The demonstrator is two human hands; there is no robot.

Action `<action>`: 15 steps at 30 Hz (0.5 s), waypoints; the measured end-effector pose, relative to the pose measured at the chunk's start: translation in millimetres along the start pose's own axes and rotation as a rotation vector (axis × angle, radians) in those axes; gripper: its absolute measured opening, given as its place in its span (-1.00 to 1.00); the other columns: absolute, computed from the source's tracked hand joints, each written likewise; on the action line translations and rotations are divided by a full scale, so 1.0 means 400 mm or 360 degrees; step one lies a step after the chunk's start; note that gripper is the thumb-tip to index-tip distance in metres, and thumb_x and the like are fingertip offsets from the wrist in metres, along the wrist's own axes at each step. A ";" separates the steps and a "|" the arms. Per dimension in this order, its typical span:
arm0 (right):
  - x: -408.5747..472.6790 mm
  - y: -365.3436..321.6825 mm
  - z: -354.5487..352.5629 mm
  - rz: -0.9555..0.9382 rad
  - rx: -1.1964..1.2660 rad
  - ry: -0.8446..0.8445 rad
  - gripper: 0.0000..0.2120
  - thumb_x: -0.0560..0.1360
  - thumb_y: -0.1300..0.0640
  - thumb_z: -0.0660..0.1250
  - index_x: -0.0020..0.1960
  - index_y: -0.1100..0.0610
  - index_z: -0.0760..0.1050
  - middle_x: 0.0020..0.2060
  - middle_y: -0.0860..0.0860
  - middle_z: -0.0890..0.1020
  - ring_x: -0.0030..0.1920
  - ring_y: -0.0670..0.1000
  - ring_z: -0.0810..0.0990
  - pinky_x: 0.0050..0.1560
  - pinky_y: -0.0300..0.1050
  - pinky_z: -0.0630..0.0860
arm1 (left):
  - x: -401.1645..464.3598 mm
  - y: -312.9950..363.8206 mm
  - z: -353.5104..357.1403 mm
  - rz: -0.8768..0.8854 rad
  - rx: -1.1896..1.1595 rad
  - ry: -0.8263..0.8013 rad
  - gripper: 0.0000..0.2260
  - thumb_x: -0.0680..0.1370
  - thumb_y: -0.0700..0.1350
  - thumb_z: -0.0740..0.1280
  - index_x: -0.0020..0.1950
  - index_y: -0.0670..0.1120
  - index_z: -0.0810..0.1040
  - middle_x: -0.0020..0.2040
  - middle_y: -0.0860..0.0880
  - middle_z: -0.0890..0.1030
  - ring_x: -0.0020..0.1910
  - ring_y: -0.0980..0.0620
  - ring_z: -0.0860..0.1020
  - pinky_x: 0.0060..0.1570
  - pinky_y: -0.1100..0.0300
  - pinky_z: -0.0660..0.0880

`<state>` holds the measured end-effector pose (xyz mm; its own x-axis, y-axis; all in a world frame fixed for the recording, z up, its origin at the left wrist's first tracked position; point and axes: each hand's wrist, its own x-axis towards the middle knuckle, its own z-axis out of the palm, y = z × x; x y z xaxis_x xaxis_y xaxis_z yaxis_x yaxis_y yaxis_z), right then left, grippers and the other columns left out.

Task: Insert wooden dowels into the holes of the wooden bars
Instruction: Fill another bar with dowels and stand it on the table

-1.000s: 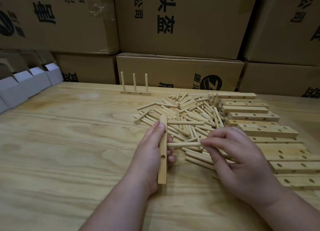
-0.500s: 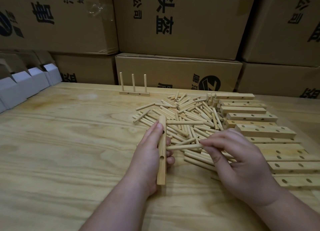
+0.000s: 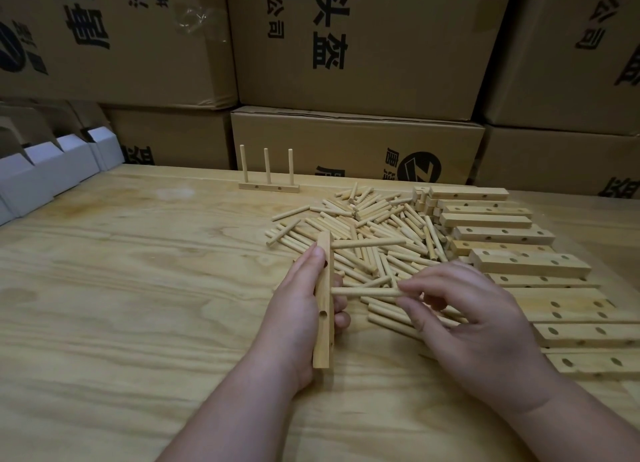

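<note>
My left hand (image 3: 298, 309) grips a wooden bar (image 3: 323, 299) stood on its long edge, pointing away from me, with a hole showing in its side. My right hand (image 3: 474, 326) pinches a wooden dowel (image 3: 363, 291) held level; its left tip meets the bar's right face near the middle. Behind both hands lies a loose pile of dowels (image 3: 374, 233). A stack of drilled wooden bars (image 3: 530, 264) runs along the right side of the table. A finished bar with three upright dowels (image 3: 268, 184) stands at the back.
The work surface is a plywood table (image 3: 138, 288). Large brown cardboard boxes (image 3: 363, 46) are stacked along its far edge. Several white folded cartons (image 3: 52, 171) sit at the back left.
My right hand has kept the dowel's tip against the bar's side and shifted slightly; the bar in my left hand has stayed almost still.
</note>
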<state>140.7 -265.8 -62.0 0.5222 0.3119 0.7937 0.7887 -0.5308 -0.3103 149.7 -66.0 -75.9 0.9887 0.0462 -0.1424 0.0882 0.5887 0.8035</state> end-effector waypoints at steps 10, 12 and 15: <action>0.005 -0.025 -0.017 -0.0019 -0.0342 -0.0571 -0.73 0.55 -0.02 0.28 0.19 -0.03 0.65 -0.11 -0.19 0.63 -0.10 -0.06 0.60 -0.19 0.00 0.61 | -0.017 -0.013 0.011 0.0117 0.0309 -0.0180 -0.79 0.63 0.07 0.29 0.24 0.19 0.61 -0.23 -0.05 0.57 -0.41 0.07 0.49 -0.44 0.18 0.44; 0.008 -0.037 -0.016 -0.0021 -0.0352 -0.0598 -0.71 0.56 -0.10 0.25 0.19 -0.06 0.62 -0.16 -0.21 0.60 -0.16 -0.13 0.57 -0.26 -0.07 0.58 | -0.016 -0.017 0.012 0.0147 0.0370 -0.0160 -0.81 0.63 0.08 0.30 0.21 0.23 0.60 -0.22 -0.03 0.60 -0.39 0.08 0.52 -0.43 0.18 0.46; 0.005 -0.043 -0.014 -0.0003 -0.0304 -0.0561 -0.72 0.58 -0.13 0.24 0.15 -0.05 0.64 -0.19 -0.19 0.58 -0.19 -0.13 0.56 -0.29 -0.07 0.56 | -0.016 -0.019 0.014 0.0151 0.0376 -0.0124 -0.81 0.62 0.08 0.31 0.21 0.24 0.60 -0.22 -0.03 0.62 -0.39 0.07 0.52 -0.44 0.17 0.47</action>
<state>126.3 -260.6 -52.2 0.6264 0.5464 0.5559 0.7325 -0.6566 -0.1800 143.5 -75.0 -77.9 0.9994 0.0247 -0.0226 0.0116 0.3798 0.9250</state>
